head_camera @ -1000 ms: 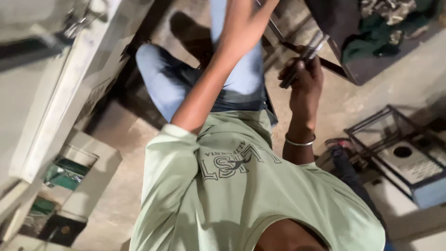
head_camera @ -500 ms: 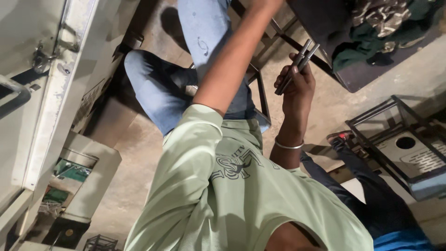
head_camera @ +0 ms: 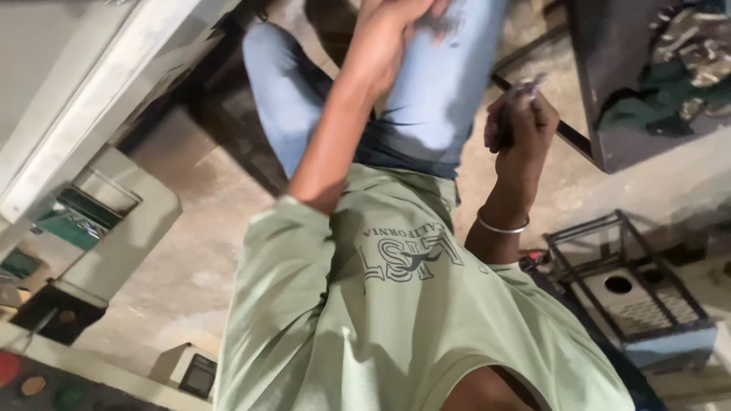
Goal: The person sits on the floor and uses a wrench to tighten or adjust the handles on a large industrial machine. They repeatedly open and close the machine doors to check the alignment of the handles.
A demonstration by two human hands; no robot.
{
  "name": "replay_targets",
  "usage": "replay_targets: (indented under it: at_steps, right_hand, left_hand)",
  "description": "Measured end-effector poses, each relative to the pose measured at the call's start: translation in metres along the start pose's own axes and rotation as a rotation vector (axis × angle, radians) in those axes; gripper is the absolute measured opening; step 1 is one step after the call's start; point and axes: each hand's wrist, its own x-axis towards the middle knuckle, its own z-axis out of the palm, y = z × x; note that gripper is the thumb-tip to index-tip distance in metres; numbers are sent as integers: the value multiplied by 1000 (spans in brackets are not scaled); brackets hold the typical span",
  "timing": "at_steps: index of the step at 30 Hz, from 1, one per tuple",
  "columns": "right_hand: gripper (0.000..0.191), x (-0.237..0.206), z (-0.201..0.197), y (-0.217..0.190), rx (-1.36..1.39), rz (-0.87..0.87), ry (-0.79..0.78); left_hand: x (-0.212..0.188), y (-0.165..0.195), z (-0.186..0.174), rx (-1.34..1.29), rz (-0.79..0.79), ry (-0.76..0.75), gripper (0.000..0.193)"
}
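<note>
Metal first. Head view: a slim dark metal tool (head_camera: 524,85), blurred and kind unclear, sits in my right hand (head_camera: 521,125), whose fingers are closed round its lower half. A silver metal bangle (head_camera: 499,227) is on that wrist.

Tool is raised over the grey concrete floor (head_camera: 190,259), right of my pale blue denim jeans (head_camera: 445,84). Long axis runs near-left to far-right, with the free end pointing far-right.

Left hand (head_camera: 396,17) rests on the jeans and is cut by the frame, so I cannot tell its grip.

Judged step: tool in hand, not applied. Next move calls for steadying it.
</note>
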Motion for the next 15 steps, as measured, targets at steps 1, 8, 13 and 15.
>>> replay_targets:
  at_steps: [1,8,13,15]
  right_hand:
    - [36,1,13,0,-50,-5,-86]
    - [26,-5,114,22,-568,14,-498]
    - [26,-9,146,31,-767,-121,-577]
    - [27,-11,148,35,-732,-65,-567]
  left_hand:
    - [-19,7,-10,-200,-83,34,33]
    - [-109,25,-72,-420,-366,315,28]
    - [-122,8,-93,-333,-254,282,25]
    - [-123,-2,-98,-274,-243,260,29]
